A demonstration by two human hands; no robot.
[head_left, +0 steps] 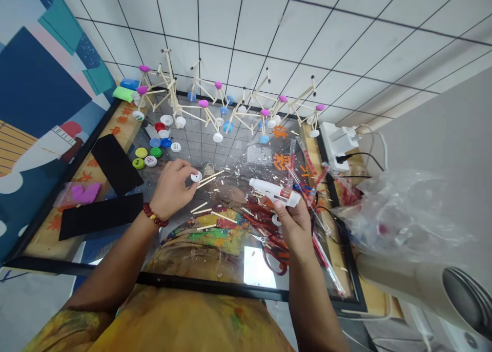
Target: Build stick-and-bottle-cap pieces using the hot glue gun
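My left hand (pixel 175 183) pinches a white bottle cap (pixel 196 177) over the glass tabletop. A few thin wooden sticks (pixel 210 178) reach right from beside that cap; whether they are joined to it I cannot tell. In my right hand (pixel 294 219) is a white glue gun (pixel 272 190), its nozzle facing left towards the cap and sticks. Loose short sticks (pixel 225 217) lie on the glass between my hands. Red-handled scissors (pixel 273 260) lie just left of my right forearm.
Stick figures with pink blobs and cap feet (pixel 203 104) line the back edge. Coloured bottle caps (pixel 155 152) lie behind my left hand. Black strips (pixel 100 216) are at left. Clear plastic wrap (pixel 400 219), a power strip (pixel 338 139) and cables stand at right.
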